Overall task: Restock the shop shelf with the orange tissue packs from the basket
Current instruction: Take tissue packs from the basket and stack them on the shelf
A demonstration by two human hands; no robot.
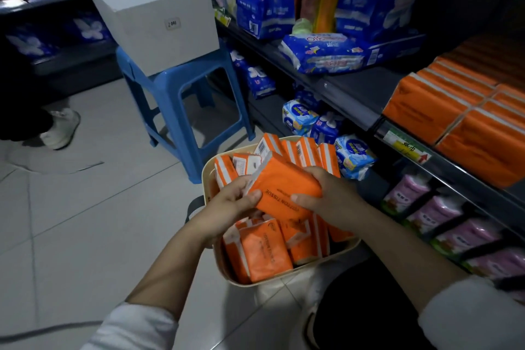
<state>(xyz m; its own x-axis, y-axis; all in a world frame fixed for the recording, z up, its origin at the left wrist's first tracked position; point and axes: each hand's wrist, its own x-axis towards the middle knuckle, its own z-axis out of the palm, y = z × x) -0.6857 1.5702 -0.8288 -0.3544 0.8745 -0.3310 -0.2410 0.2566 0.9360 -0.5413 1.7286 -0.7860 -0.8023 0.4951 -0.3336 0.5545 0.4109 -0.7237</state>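
Standing at the far left on the tiled floor (pixel 85 207), a white shoe (pixel 61 128) shows below a dark trouser leg. Further right, a white box (pixel 150 17) sits on a blue stool (pixel 181 99). Nearer the camera, a cream basket (pixel 206 179) holds many orange tissue packs (pixel 264 253), some upright, some lying flat. Over the basket the left hand (pixel 227 204) pinches one end of a single pack (pixel 281 187), thumb on top and fingers curled beneath. The right hand (pixel 329 196) grips the opposite end, its thumb across the printed face. This pack is tilted, above the others. Right of the hands runs the dark shelf (pixel 355 96), with blue packs (pixel 321 54) on its upper level and what look like pink packs (pixel 443 213) on the dim level below. At the far right, stacked orange packs (pixel 454 116) lie in rows on the shelf.
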